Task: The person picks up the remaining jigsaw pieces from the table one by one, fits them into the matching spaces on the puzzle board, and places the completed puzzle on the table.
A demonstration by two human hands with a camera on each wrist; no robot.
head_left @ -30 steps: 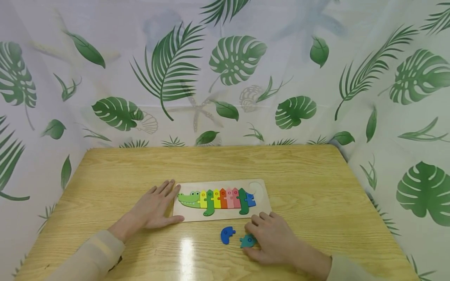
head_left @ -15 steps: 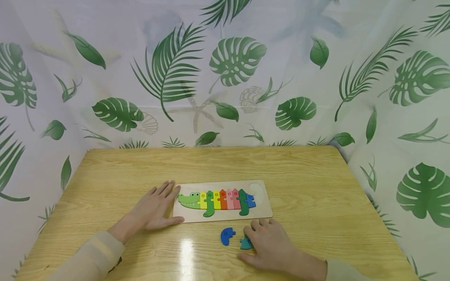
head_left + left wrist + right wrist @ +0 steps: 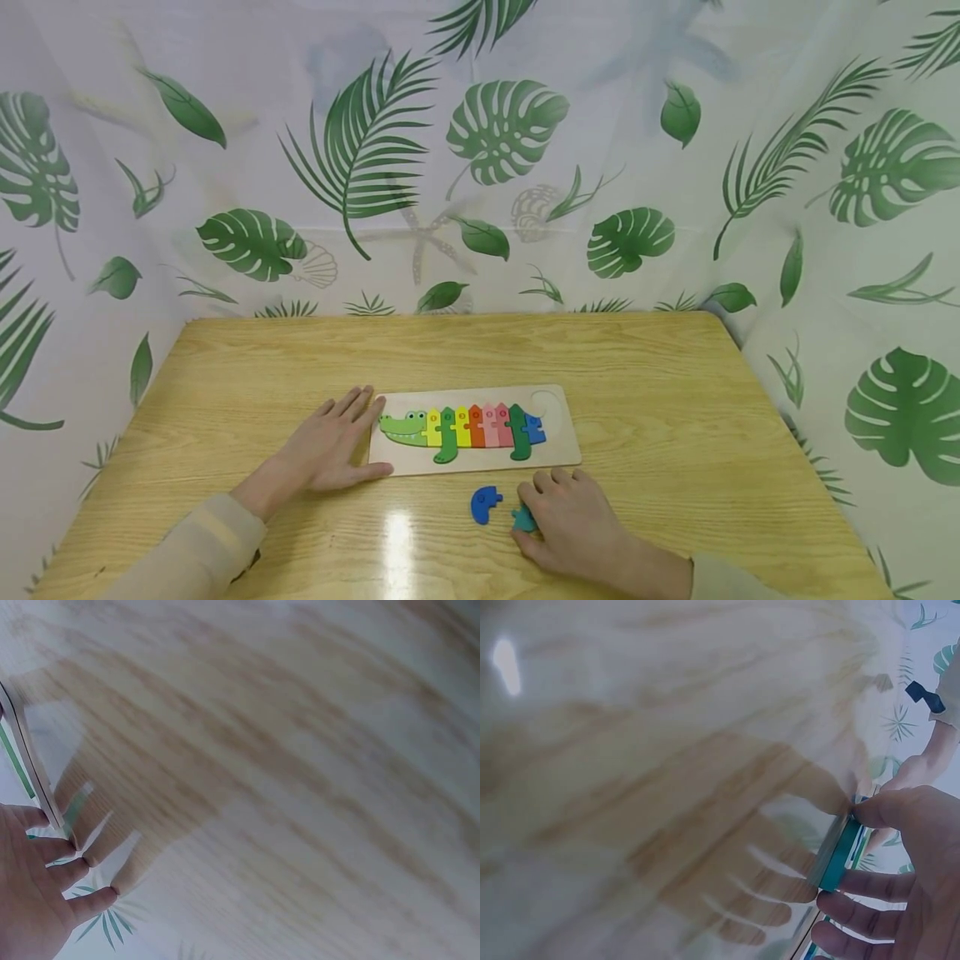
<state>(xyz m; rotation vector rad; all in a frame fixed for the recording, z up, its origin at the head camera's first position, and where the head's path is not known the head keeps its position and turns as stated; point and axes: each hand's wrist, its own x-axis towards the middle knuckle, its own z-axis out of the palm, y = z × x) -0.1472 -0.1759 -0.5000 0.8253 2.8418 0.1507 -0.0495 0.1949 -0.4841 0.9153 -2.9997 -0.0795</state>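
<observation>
A wooden crocodile puzzle board (image 3: 480,462) lies on the table, with colourful numbered pieces forming a head and body and a bare curled tail recess at its right end. My left hand (image 3: 333,446) rests at the board's left edge, fingers extended and thumb at the near corner; the left wrist view shows its fingertips (image 3: 101,898) by the board's edge. Below the board, my right hand (image 3: 573,521) pinches a teal puzzle piece (image 3: 524,520) between thumb and fingers. The right wrist view shows this teal piece (image 3: 841,855) edge-on, close over the table. Part of it is hidden under the hand.
A blue curved puzzle piece (image 3: 484,505) lies just left of the teal one, below the board. The wooden table (image 3: 645,367) meets a white leaf-print cloth (image 3: 540,275) at the back and sides.
My right hand has shifted slightly over the teal piece, covering more of it; its thumb moved off and then came back against the piece. The left hand has stayed put.
</observation>
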